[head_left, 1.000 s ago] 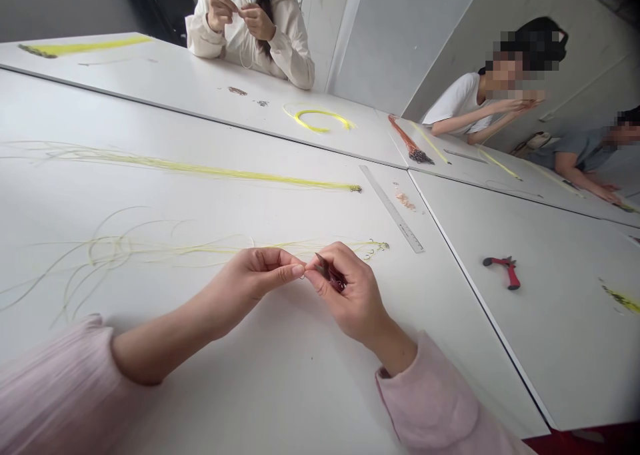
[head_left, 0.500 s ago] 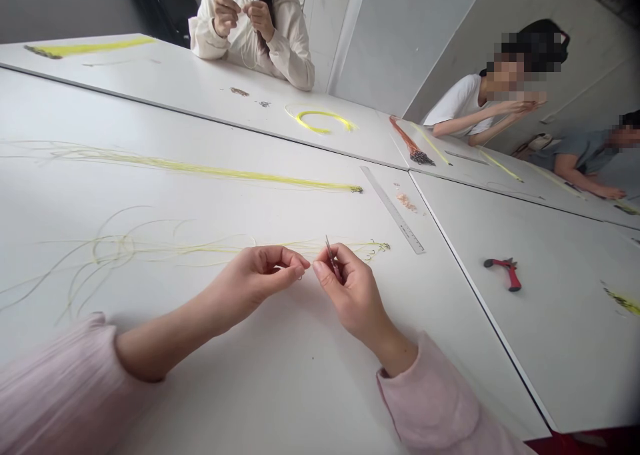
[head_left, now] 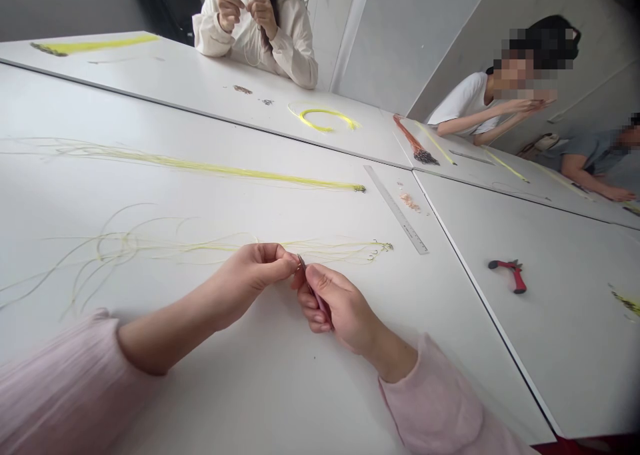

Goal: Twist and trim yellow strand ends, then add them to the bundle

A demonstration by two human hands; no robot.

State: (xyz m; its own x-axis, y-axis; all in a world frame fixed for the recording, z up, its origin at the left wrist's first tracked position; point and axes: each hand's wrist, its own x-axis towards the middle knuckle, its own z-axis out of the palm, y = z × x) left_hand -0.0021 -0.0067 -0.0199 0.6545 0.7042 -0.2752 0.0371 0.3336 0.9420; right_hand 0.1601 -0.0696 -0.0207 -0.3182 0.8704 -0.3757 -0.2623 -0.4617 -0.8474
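Note:
My left hand (head_left: 255,269) is pinched at the fingertips on something tiny, probably a small wire loop (head_left: 296,260), mostly hidden by the fingers. My right hand (head_left: 337,305) grips a slim dark pointed tool (head_left: 314,291), its tip right beside my left fingertips. Behind both hands, a loose bundle of thin yellow strands (head_left: 200,246) lies on the white table (head_left: 240,381), ending in small metal hooks (head_left: 380,247). My hands seem not to touch the bundle.
A longer yellow strand bundle (head_left: 200,166) lies farther ahead, beside a steel ruler (head_left: 396,209). Red-handled pliers (head_left: 511,275) rest on the right table. Several people work across the tables: one in a cream jacket (head_left: 255,31), others in white (head_left: 465,105) and grey (head_left: 595,158).
My hands have closed together. The right hand has moved left and down, bringing the tool's tip from upright and apart to my left fingertips.

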